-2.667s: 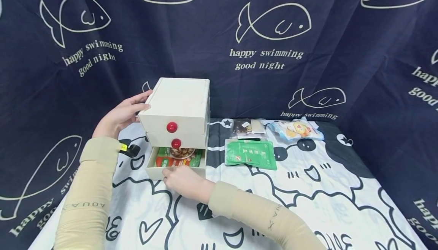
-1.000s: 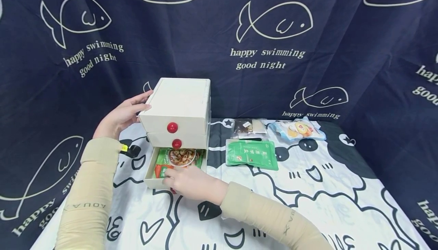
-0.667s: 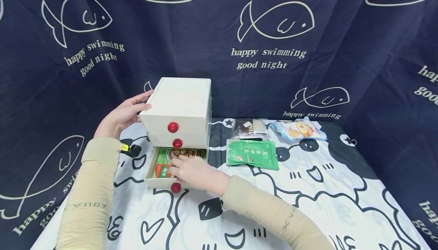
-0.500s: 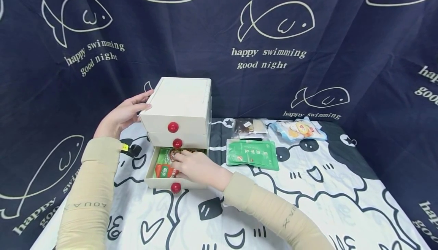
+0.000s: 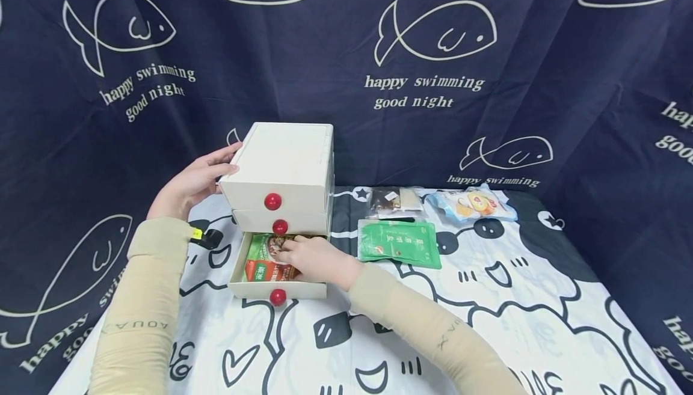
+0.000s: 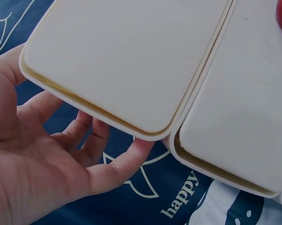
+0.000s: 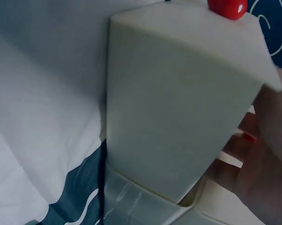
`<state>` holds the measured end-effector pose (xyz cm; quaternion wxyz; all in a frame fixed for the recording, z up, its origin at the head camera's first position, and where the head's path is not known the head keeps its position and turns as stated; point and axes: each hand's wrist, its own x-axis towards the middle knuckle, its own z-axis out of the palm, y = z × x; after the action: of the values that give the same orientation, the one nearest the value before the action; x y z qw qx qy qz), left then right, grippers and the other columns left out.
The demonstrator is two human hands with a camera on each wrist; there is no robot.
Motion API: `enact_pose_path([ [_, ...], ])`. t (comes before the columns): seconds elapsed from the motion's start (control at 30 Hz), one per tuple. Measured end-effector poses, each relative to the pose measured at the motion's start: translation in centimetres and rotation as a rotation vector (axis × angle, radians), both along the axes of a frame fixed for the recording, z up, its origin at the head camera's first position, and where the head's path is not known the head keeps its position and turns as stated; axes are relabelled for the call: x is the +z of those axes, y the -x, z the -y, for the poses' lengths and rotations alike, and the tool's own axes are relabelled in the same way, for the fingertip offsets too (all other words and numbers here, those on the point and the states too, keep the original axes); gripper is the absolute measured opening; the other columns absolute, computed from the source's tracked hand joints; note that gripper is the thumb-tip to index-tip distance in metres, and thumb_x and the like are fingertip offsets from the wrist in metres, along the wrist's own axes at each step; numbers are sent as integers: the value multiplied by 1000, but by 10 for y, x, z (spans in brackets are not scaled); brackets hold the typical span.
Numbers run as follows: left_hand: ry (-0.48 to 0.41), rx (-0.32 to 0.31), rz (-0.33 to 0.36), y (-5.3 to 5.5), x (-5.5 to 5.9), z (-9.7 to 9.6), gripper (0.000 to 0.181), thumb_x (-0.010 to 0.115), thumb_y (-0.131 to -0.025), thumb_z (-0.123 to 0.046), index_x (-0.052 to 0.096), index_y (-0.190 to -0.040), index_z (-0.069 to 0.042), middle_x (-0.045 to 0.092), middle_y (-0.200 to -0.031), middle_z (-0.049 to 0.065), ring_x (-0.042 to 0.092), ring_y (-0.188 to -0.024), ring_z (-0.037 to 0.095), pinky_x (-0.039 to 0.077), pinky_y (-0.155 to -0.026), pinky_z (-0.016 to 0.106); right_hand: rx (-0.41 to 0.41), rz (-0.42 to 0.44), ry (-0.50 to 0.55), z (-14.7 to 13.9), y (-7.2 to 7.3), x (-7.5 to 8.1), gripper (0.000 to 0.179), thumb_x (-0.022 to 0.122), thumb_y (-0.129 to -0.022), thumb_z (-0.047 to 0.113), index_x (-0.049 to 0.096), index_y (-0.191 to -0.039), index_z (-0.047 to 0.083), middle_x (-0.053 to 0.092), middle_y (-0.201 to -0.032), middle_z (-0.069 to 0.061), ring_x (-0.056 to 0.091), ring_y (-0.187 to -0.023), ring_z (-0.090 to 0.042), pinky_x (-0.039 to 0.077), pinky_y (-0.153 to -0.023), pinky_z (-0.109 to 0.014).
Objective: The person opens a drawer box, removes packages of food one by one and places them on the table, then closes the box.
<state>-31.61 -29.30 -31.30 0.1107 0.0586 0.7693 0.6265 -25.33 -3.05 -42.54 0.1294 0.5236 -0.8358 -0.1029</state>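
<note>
A white cabinet of stacked drawers [image 5: 284, 154] with red round knobs stands left of centre, its bottom drawer [image 5: 254, 290] pulled out. In that drawer lies a green and orange food packet [image 5: 265, 266] with a printed bowl. My right hand [image 5: 322, 260] reaches in over the packet's right part, fingers bent down at it; whether they pinch it I cannot tell. In the right wrist view the drawer's side wall [image 7: 169, 112] covers part of the fingers. My left hand [image 5: 192, 181] rests against the cabinet's upper left side, fingers spread along its edge in the left wrist view.
Right of the cabinet lie a green pouch [image 5: 397, 243], a clear packet with dark contents [image 5: 395, 202] and a light blue snack bag [image 5: 471, 204]. A black object with a yellow tag [image 5: 208, 237] is by the left wrist. A dark fish-print curtain [image 5: 346, 52] hangs behind.
The bottom drawer has come farther out. My right hand has let go of its front and moved in over the packet, then slightly right. My left hand has stayed at the cabinet.
</note>
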Motion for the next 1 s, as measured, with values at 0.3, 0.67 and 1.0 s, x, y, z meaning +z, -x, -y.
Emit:
enact_pose_path([
  [0.3, 1, 11, 2, 1, -1, -1, 68, 54, -96, -15, 18, -152, -25, 17, -158, 7, 38, -124, 16, 48, -78, 29, -18, 100, -91, 2, 7, -3, 51, 69, -84, 34, 55, -132, 30, 59, -127, 5, 60, -103, -20, 53, -76, -32],
  [0.67, 4, 11, 5, 1, 0, 0, 68, 55, -95, -16, 19, -152, -26, 18, -158, 6, 42, -119, 13, 48, -77, 29, -46, 118, -154, 7, 12, -4, 51, 64, -85, 45, 53, -133, 33, 57, -130, 5, 56, -110, -21, 50, -85, -37],
  [1.0, 5, 11, 18, 1, 1, 0, 68, 55, -95, -17, 19, -152, -27, 17, -158, 5, 38, -124, 15, 48, -78, 29, -19, 30, -58, 14, 9, -11, 33, 60, -90, 37, 61, -122, 29, 65, -113, 2, 61, -94, -18, 51, -76, -30],
])
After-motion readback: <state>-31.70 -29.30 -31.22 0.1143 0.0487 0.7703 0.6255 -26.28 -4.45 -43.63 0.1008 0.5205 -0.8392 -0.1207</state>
